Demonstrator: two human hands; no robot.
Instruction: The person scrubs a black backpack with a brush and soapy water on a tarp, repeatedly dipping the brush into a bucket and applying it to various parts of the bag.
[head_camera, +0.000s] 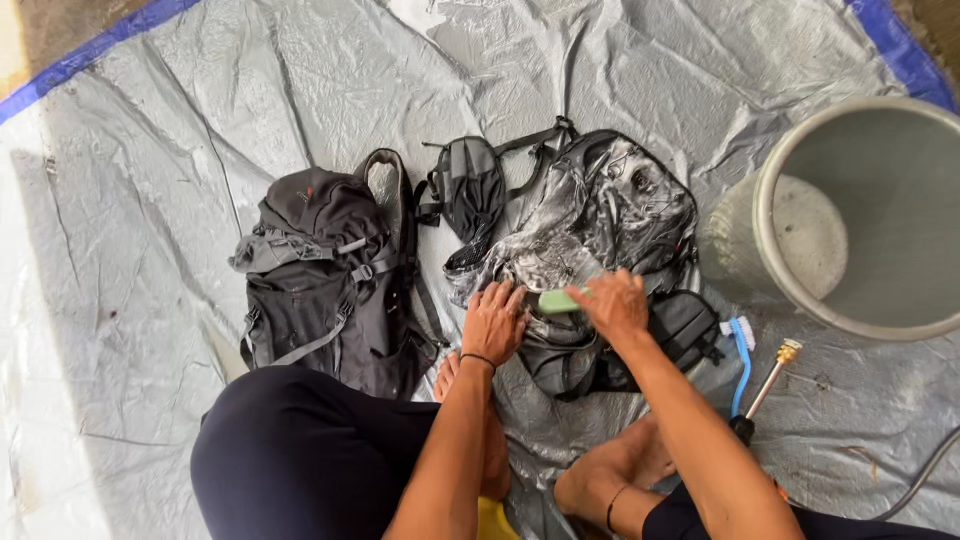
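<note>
— What are the hands doing?

— The right hand (615, 303) grips a green scrub brush (558, 300) against the soapy backpack (590, 240) lying on the grey tarp (150, 200). The left hand (493, 322) presses flat on it, fingers spread.

— Anything around?

— A second dark backpack (320, 270) lies to the left, a grey bucket (860, 210) stands right, and a blue brush (740, 355) lies beside a hose nozzle (775, 370).

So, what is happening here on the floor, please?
A person sits on a grey plastic tarp. The left hand presses flat on a soapy black backpack, and the right hand holds a pale green brush on it. A second black backpack lies beside, a grey bucket opposite.
</note>
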